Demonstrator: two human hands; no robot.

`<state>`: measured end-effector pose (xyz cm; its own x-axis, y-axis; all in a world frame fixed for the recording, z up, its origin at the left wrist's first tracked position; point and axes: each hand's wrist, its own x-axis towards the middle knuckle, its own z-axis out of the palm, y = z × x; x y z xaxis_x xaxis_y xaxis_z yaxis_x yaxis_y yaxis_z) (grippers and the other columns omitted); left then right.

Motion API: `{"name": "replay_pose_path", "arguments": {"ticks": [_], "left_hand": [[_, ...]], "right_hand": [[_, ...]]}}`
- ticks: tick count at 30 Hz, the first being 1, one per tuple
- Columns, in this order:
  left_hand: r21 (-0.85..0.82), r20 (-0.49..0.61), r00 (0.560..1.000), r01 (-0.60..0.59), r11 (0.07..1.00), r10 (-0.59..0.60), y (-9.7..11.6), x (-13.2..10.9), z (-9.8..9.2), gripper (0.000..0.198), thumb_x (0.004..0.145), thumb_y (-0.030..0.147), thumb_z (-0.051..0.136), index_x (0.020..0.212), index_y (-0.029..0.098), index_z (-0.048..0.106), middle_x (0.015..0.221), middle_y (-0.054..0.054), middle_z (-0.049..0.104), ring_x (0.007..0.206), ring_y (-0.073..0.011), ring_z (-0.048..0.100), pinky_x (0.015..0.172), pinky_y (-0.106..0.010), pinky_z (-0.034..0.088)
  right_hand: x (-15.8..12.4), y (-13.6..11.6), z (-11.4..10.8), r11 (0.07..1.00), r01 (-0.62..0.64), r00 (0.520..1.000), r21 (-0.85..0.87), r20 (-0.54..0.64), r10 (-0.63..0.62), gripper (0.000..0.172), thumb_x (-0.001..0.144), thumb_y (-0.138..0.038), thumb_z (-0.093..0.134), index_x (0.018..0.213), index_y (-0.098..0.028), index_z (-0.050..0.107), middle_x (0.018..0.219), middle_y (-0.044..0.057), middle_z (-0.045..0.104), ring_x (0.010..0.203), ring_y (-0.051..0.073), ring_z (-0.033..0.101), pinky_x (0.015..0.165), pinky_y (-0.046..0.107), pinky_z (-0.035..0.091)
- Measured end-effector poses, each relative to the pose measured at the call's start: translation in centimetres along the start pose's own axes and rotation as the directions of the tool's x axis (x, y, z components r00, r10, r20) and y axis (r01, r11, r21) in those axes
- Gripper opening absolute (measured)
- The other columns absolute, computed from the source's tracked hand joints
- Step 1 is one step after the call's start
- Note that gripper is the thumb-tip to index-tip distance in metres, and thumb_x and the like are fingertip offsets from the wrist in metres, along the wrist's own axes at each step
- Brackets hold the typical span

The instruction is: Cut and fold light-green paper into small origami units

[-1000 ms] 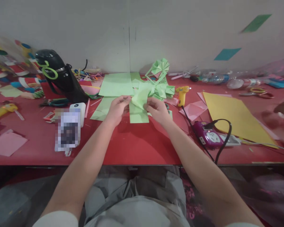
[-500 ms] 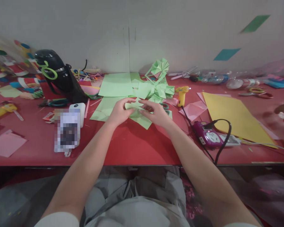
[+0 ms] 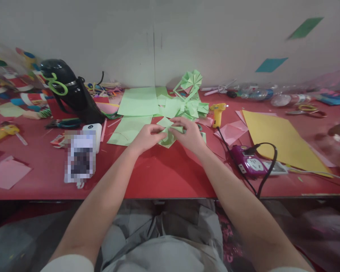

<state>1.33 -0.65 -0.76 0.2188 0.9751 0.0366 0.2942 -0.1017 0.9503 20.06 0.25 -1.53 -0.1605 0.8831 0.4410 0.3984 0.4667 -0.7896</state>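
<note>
Between my two hands is a light green sheet of paper (image 3: 167,140), partly folded and bent up above the red table (image 3: 170,173). My left hand (image 3: 149,138) pinches its left side between thumb and fingers. On the other side my right hand (image 3: 188,134) grips the paper's right part, where a folded edge shows. Flat green sheets (image 3: 138,101) lie behind and to the left of my hands. Just beyond my right hand sits a folded green paper model (image 3: 190,107) with pleated, flower-like parts. Scissors, mostly hidden, lie behind that hand.
A yellow glue gun (image 3: 218,113) stands right of the paper model, its cord running to a purple power strip (image 3: 249,160). Further right lies a yellow sheet (image 3: 286,139). Leftward are a black bottle (image 3: 70,90), a phone (image 3: 81,158) and pink paper (image 3: 8,172).
The green paper was flatter, with a corner pointing toward me; now it is bent and folded up between my fingers. Both hands have closed more tightly on it.
</note>
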Motion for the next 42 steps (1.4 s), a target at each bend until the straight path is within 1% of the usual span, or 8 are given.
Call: {"name": "replay_pose_path", "arguments": {"ticks": [6, 11, 14, 19, 23, 27, 34, 42], "left_hand": [[-0.036, 0.013, 0.999, 0.048, 0.998, -0.048, 0.3, -0.1, -0.2, 0.02, 0.076, 0.035, 0.067, 0.076, 0.016, 0.072, 0.07, -0.002, 0.064, 0.065, -0.0139, 0.057, 0.059, -0.025, 0.047], [0.018, -0.137, 0.991, 0.016, 1.0, -0.013, -0.5, 0.5, -0.1, 0.017, 0.078, 0.029, 0.062, 0.081, 0.016, 0.074, 0.073, -0.004, 0.071, 0.066, -0.0165, 0.064, 0.057, -0.025, 0.047], [0.095, -0.232, 0.971, -0.037, 0.995, 0.058, -0.8, 0.8, -0.3, 0.014, 0.079, 0.026, 0.062, 0.078, 0.016, 0.071, 0.078, -0.005, 0.073, 0.071, -0.0186, 0.068, 0.06, -0.026, 0.048], [0.138, -0.279, 0.947, -0.123, 0.983, 0.157, -1.0, 0.9, -0.3, 0.012, 0.08, 0.026, 0.061, 0.081, 0.017, 0.068, 0.078, -0.005, 0.074, 0.073, -0.0185, 0.069, 0.066, -0.026, 0.048], [0.061, -0.246, 0.957, -0.143, 0.988, 0.154, -1.1, 0.9, 0.2, 0.01, 0.079, 0.027, 0.062, 0.08, 0.017, 0.064, 0.069, -0.001, 0.067, 0.062, -0.0142, 0.062, 0.061, -0.024, 0.046], [-0.004, -0.198, 0.976, -0.095, 0.996, 0.092, -1.1, 1.0, 0.8, 0.009, 0.077, 0.027, 0.063, 0.077, 0.018, 0.06, 0.06, 0.003, 0.057, 0.056, -0.0119, 0.055, 0.057, -0.024, 0.045], [-0.312, 0.008, 0.994, 0.106, 0.944, -0.109, -0.6, 0.7, 1.1, 0.008, 0.073, 0.02, 0.065, 0.078, 0.018, 0.059, 0.064, 0.001, 0.059, 0.062, -0.0147, 0.062, 0.069, -0.034, 0.057], [-0.339, 0.027, 0.985, 0.167, 0.926, -0.168, -0.3, 0.6, 0.9, 0.007, 0.078, 0.023, 0.065, 0.078, 0.017, 0.061, 0.068, -0.001, 0.064, 0.064, -0.0157, 0.067, 0.068, -0.034, 0.059]], "right_hand": [[-0.1, 0.3, 0.3, 0.997, 0.062, 0.998, -0.039, 0.03, -0.061, 0.037, 0.081, -0.032, 0.07, 0.117, -0.024, 0.065, 0.101, 0.005, 0.071, 0.093, 0.023, 0.066, 0.086, 0.041, 0.051], [0.1, 0.3, 0.2, 0.968, 0.202, 0.962, -0.15, -0.153, -0.225, 0.062, 0.076, -0.041, 0.076, 0.131, -0.025, 0.053, 0.116, 0.009, 0.063, 0.097, 0.022, 0.06, 0.085, 0.041, 0.051], [0.0, -0.4, -0.3, 0.964, 0.214, 0.929, -0.161, -0.271, -0.251, 0.036, 0.081, -0.044, 0.07, 0.108, -0.022, 0.06, 0.098, 0.006, 0.064, 0.084, 0.019, 0.059, 0.076, 0.036, 0.05], [-0.3, -0.8, -0.1, 0.977, 0.17, 0.982, -0.131, -0.061, -0.18, 0.027, 0.09, -0.044, 0.06, 0.079, -0.02, 0.063, 0.077, 0.004, 0.065, 0.068, 0.015, 0.057, 0.067, 0.031, 0.047], [-0.2, -0.1, 0.7, 0.986, 0.096, 0.995, -0.135, -0.012, -0.098, 0.028, 0.085, -0.045, 0.066, 0.095, -0.019, 0.069, 0.096, 0.008, 0.069, 0.08, 0.019, 0.062, 0.072, 0.033, 0.05], [-0.1, 0.1, 0.9, 0.992, 0.078, 0.997, -0.098, -0.007, -0.08, 0.014, 0.087, -0.032, 0.064, 0.089, -0.02, 0.072, 0.089, 0.006, 0.068, 0.077, 0.017, 0.062, 0.074, 0.033, 0.051], [-0.4, -0.3, 0.8, 0.989, 0.104, 0.995, -0.102, 0.0, -0.104, 0.012, 0.086, -0.021, 0.062, 0.084, -0.021, 0.074, 0.083, 0.004, 0.067, 0.075, 0.016, 0.059, 0.07, 0.032, 0.048], [-0.4, -0.1, 0.9, 0.982, 0.154, 0.988, -0.11, 0.013, -0.153, 0.014, 0.085, -0.016, 0.061, 0.087, -0.021, 0.074, 0.085, 0.004, 0.068, 0.077, 0.016, 0.059, 0.07, 0.031, 0.048]]}}
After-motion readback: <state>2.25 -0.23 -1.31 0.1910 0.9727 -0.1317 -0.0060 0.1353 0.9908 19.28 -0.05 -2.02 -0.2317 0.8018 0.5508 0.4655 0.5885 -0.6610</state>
